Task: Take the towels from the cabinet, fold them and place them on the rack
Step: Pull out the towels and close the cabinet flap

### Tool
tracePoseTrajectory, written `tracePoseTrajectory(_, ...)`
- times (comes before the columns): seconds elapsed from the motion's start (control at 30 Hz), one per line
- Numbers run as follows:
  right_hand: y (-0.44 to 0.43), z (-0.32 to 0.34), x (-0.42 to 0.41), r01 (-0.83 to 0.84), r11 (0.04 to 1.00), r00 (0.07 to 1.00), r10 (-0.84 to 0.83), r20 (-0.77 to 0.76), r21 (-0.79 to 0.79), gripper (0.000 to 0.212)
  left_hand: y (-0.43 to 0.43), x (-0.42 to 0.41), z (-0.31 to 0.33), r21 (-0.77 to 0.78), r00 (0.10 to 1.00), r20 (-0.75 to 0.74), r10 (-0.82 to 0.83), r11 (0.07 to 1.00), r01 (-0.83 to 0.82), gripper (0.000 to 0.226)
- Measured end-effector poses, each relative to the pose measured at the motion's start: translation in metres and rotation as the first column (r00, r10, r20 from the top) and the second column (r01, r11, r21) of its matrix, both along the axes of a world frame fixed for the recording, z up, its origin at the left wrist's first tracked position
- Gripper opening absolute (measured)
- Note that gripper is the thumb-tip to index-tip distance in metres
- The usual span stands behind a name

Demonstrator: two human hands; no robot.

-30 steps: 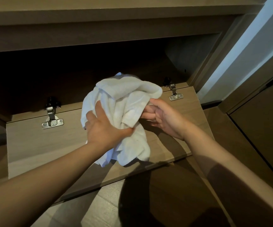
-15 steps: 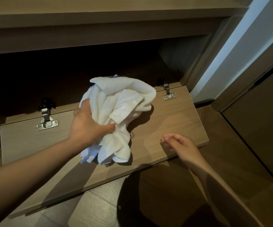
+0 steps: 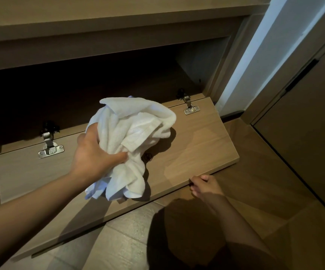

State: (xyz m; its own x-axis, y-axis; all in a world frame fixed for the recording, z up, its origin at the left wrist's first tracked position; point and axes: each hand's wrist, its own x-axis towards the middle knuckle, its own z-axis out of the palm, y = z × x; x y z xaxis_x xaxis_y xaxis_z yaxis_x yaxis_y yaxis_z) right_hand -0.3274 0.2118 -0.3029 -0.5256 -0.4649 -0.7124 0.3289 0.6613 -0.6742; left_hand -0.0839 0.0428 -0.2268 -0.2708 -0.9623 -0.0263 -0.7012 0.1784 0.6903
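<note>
Looking down, head view. One left hand [image 3: 91,152] grasping one crumpled bundle of white terry towel [image 3: 134,137], fingers and thumb bunched in cloth; single towel or several, cannot tell. Bundle held in air above one light wood drop-down cabinet door [image 3: 206,143], which lies open and flat before dark cabinet opening [image 3: 79,90]. Two silver metal hinges join door to cabinet: left hinge [image 3: 50,148], right hinge [image 3: 190,108]. One right hand [image 3: 204,186] at door's front edge, fingers curled onto it. Pale tiled floor [image 3: 118,246] below.
</note>
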Motion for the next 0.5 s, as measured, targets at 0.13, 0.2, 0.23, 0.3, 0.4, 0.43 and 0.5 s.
tracePoseTrajectory(0.13, -0.002, 0.004, 0.001, 0.308, 0.946, 0.910, -0.261, 0.323, -0.102, 0.072, 0.003, 0.000, 0.000, -0.051, 1.000, 0.001, 0.014, 0.999, -0.014, 0.093)
tracePoseTrajectory(0.2, -0.001, 0.004, 0.001, 0.326, 0.939, 0.891, -0.268, 0.366, -0.108, 0.057, 0.003, 0.001, 0.005, -0.089, 1.000, -0.003, 0.009, 0.996, -0.009, 0.092)
tracePoseTrajectory(0.23, 0.000, 0.004, 0.001, 0.319, 0.941, 0.892, -0.259, 0.369, -0.111, 0.053, 0.003, 0.001, 0.008, -0.107, 1.000, -0.005, -0.001, 0.994, 0.000, 0.091)
tracePoseTrajectory(0.3, 0.003, 0.004, 0.001, 0.299, 0.947, 0.901, -0.239, 0.362, -0.119, 0.050, 0.002, 0.000, 0.018, -0.149, 1.000, 0.007, -0.029, 0.988, 0.029, 0.089)
tracePoseTrajectory(0.4, 0.007, 0.008, -0.001, 0.304, 0.943, 0.901, -0.239, 0.363, -0.134, 0.047, 0.001, -0.003, 0.038, -0.194, 0.997, 0.016, -0.078, 0.978, 0.080, 0.087)
tracePoseTrajectory(0.43, 0.008, 0.010, -0.001, 0.310, 0.941, 0.899, -0.243, 0.364, -0.138, 0.047, 0.001, -0.004, 0.045, -0.196, 0.996, 0.009, -0.094, 0.976, 0.094, 0.087)
tracePoseTrajectory(0.5, 0.009, 0.015, -0.001, 0.311, 0.939, 0.903, -0.245, 0.352, -0.145, 0.045, 0.000, -0.006, 0.060, -0.201, 0.994, -0.002, -0.113, 0.973, 0.111, 0.087)
